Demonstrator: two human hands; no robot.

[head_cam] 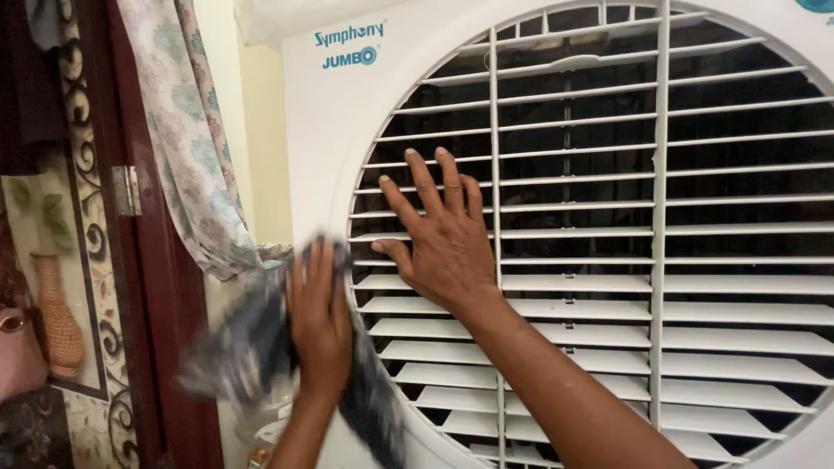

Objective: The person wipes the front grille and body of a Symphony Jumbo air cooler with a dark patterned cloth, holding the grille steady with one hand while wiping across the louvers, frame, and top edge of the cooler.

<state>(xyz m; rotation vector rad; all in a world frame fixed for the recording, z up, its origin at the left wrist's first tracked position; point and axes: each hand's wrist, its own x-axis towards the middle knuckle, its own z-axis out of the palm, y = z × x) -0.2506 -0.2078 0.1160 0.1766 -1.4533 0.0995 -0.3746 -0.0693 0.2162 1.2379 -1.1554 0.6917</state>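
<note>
A big white air cooler (321,148) fills the view, with a round front grille of horizontal slats (608,217). My right hand (443,239) lies flat on the left part of the grille, fingers spread and pointing up. My left hand (320,326) presses a dark grey-blue cloth (248,352) against the cooler's left rim, just below and left of the right hand. The cloth is blurred and hangs down past the hand on both sides.
A pale patterned curtain (195,139) hangs left of the cooler against a cream wall. Further left stands a dark red door frame (156,287) with a metal hinge, and a decorated panel showing a vase (56,313).
</note>
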